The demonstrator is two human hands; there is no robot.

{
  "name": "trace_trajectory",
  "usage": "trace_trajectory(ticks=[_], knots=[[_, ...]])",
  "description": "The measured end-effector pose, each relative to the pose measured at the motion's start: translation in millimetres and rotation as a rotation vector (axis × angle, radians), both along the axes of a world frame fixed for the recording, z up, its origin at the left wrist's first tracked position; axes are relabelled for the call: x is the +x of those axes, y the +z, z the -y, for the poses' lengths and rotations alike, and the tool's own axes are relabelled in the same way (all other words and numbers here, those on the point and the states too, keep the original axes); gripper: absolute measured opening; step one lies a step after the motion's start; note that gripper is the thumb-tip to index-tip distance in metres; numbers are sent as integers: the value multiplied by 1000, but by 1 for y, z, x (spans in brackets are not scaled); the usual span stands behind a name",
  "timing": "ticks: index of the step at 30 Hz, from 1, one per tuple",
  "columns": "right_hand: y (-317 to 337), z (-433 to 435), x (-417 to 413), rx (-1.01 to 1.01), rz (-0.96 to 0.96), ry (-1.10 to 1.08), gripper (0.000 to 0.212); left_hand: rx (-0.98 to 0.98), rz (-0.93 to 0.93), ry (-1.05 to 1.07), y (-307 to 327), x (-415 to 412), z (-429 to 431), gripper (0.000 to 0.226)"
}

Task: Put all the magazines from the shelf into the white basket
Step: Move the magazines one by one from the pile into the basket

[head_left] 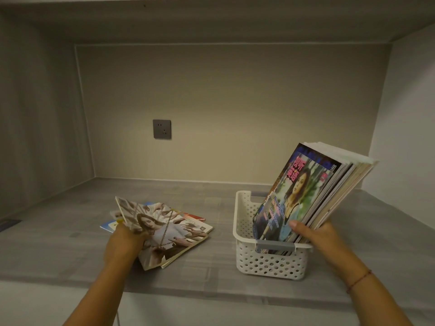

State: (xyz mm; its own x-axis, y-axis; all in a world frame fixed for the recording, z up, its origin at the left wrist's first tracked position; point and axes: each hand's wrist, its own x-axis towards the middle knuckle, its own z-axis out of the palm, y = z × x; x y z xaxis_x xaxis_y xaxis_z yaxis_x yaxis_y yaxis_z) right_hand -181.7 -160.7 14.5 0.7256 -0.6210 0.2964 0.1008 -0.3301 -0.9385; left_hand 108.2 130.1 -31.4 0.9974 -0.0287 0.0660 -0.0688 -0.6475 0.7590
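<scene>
A white perforated basket (244, 231) stands on the grey shelf at the right. Several magazines (306, 191) stand in it, leaning to the right, the front one with a blue cover and a woman's picture. My right hand (317, 234) grips this bundle at its lower right edge, thumb on the front cover. Left of the basket, my left hand (124, 243) holds a magazine (164, 231) with a pale cover of a woman and many hands, its left edge lifted off the shelf. Under it lie a few more magazines (195, 218), partly hidden.
The grey shelf (70, 231) is an alcove with walls at the left, back and right and a board overhead. A dark power socket (162, 129) sits on the back wall. The shelf's front edge (211, 292) runs below the basket.
</scene>
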Motion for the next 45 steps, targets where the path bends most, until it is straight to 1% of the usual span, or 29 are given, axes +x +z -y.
trace_trajectory(ticks=[2,3,6,7,9,10,11,13,15,18,20,22,24,27,31,32,34,36,38,40,44,45], knots=[[0,0,0,-2,-4,9,79,-70,32,2,7,-3,1,35],[0,0,1,-2,-3,8,79,-169,-1,-4,11,-4,2,34],[0,1,1,-2,5,2,81,-532,-219,-109,25,-10,7,32],[0,1,1,-2,10,6,80,-588,-275,-153,28,-14,8,29],[-1,1,1,2,19,12,79,-611,-285,-230,32,-21,12,28],[-1,1,1,2,24,14,79,-612,-239,-249,34,-25,17,28],[-1,2,1,1,28,15,79,-591,-148,-249,36,-29,22,26],[-2,3,2,-1,28,20,78,-552,104,-217,43,-40,32,21],[-2,4,2,4,33,24,76,-616,334,-198,54,-54,43,19],[-3,4,3,4,41,24,77,-739,536,-185,76,-75,63,16],[-5,5,3,11,42,24,78,-766,623,-225,89,-87,80,17],[-5,6,4,17,36,24,75,-722,715,-294,98,-99,98,21],[-4,5,4,21,37,28,66,-617,783,-358,105,-110,117,28],[-2,3,3,24,33,40,59,-475,809,-469,105,-127,145,42],[-2,4,2,20,23,43,45,-289,799,-611,92,-147,170,51],[-2,5,2,13,23,43,48,-231,801,-640,88,-149,173,52],[-3,5,2,0,27,47,66,-128,816,-720,80,-152,178,52],[-3,5,2,-14,55,47,72,-27,818,-818,73,-156,180,49],[-4,5,3,-26,82,51,71,19,688,-960,69,-160,180,47],[-5,5,3,-33,97,59,69,10,532,-1091,69,-161,178,47],[-5,5,2,-37,119,78,65,32,396,-1242,69,-158,171,45],[-5,5,2,-39,125,82,67,36,366,-1263,68,-157,169,47]])
